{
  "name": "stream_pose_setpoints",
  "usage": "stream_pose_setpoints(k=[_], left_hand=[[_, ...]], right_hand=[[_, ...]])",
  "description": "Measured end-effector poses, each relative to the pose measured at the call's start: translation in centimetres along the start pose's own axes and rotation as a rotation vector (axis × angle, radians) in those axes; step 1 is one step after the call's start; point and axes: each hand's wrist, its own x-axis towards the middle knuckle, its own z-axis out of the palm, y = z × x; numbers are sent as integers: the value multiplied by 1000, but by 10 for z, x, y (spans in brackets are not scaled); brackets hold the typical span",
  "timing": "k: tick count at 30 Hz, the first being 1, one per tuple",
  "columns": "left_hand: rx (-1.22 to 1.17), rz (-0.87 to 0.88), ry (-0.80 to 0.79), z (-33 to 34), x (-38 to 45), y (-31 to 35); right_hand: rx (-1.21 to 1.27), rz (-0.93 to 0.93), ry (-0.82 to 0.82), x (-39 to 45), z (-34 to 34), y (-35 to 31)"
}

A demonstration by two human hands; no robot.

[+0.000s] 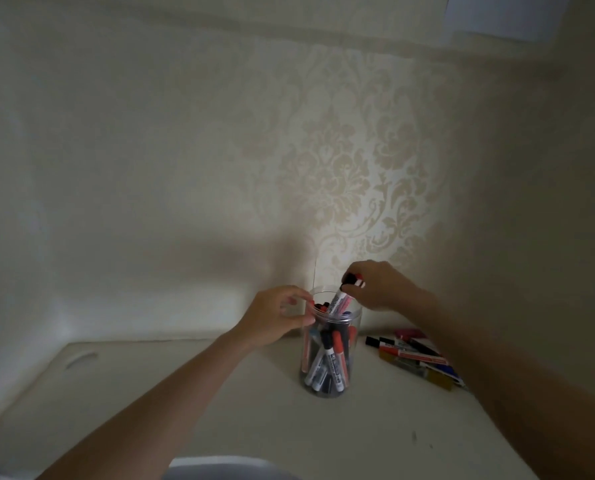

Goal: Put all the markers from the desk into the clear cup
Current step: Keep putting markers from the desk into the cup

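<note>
Over the clear cup (330,341), your right hand (379,285) pinches two markers (341,299); your left hand (275,317) grips the rim.

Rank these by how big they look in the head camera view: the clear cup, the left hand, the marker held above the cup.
1. The clear cup, plainly the largest.
2. The left hand at the cup's rim, somewhat smaller than the cup.
3. The marker pinched by the right hand, smallest; its lower end is already inside the cup.
</note>
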Motion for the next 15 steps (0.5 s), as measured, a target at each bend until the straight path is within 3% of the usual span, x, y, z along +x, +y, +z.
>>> stream_pose_setpoints(k=[3, 5, 10, 13, 15], left_hand=[[-19, -23, 12, 1, 3, 0], [8, -10, -2, 0, 2, 1], [40, 65, 45, 5, 2, 14], [15, 176, 128, 19, 7, 44], [-30, 241, 72, 36, 10, 71]], right_hand=[[27, 17, -77, 12, 30, -8], [130, 17, -33, 12, 41, -5], [346, 38, 409, -22, 35, 38], [363, 173, 373, -51, 43, 86], [350, 313, 295, -75, 58, 126]])
